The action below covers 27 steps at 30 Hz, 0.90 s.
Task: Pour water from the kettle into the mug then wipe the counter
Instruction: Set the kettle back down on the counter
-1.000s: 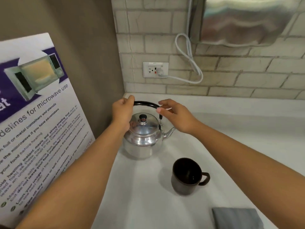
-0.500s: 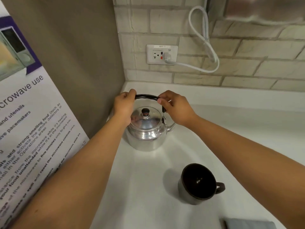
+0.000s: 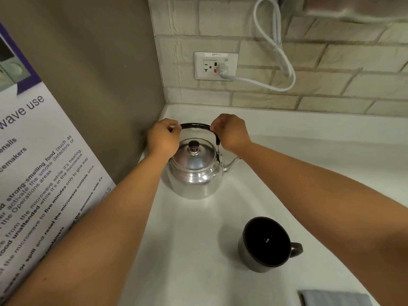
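Note:
A shiny metal kettle with a black arched handle stands on the white counter in the back left corner, its spout pointing right. My left hand pinches the left end of the handle. My right hand pinches the right end. A dark mug sits nearer to me on the right, upright, its handle turned right. A folded grey cloth lies at the bottom right edge, partly cut off.
A brown side wall with a microwave-use poster closes the left. Behind is a brick wall with a socket and a looped white cord. A metal appliance hangs at the top right.
Both hands have stayed on the kettle handle, fingers closing tighter at its ends. The kettle has not moved on the counter. My view has shifted closer and lower.

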Motion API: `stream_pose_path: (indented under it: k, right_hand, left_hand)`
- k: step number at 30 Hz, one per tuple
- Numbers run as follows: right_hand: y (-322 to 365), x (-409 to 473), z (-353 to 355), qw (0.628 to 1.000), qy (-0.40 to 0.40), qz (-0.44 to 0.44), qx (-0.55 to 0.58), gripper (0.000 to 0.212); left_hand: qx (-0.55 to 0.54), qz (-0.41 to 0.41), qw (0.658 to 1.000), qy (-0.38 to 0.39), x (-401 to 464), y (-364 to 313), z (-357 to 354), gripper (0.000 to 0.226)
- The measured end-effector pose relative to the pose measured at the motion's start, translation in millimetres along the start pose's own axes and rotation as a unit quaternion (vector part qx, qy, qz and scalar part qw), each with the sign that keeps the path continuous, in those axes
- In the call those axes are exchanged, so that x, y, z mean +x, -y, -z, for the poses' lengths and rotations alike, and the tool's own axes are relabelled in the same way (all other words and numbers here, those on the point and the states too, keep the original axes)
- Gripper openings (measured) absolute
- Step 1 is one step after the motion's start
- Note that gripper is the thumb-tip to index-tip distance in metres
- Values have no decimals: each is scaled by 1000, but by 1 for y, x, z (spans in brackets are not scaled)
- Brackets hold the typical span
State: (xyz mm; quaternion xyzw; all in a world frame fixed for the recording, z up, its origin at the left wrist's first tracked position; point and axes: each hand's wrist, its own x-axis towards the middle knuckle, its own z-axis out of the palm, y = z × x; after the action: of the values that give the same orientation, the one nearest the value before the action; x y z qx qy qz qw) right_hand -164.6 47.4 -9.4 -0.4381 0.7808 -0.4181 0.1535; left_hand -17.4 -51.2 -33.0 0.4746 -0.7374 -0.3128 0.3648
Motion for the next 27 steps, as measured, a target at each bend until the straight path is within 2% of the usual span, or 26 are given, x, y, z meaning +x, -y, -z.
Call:
stream_pose_path:
  k: [5,12,16,18,22,27]
  right_hand:
    - [-7,10,-4,998,39,-37,-34,12]
    - [-4,8,2,991,87,-88,-57,23]
    - [2,-8,24,986,127,-90,-54,35]
    - [5,-24,38,989,123,-75,-37,38]
    - [10,-70,71,996,85,-32,20,36]
    - [13,-146,110,998,25,37,54,29]
  left_hand:
    - [94,34,994,34,11,2,-1,15]
    - [159,46,981,97,10,-5,5,20]
    - [164,57,976,133,0,-22,15,34]
    - [160,50,978,123,-7,-32,21,41]
    - [108,-7,992,67,-37,-59,38,50]
    - [30,-128,991,17,-109,-81,52,40]
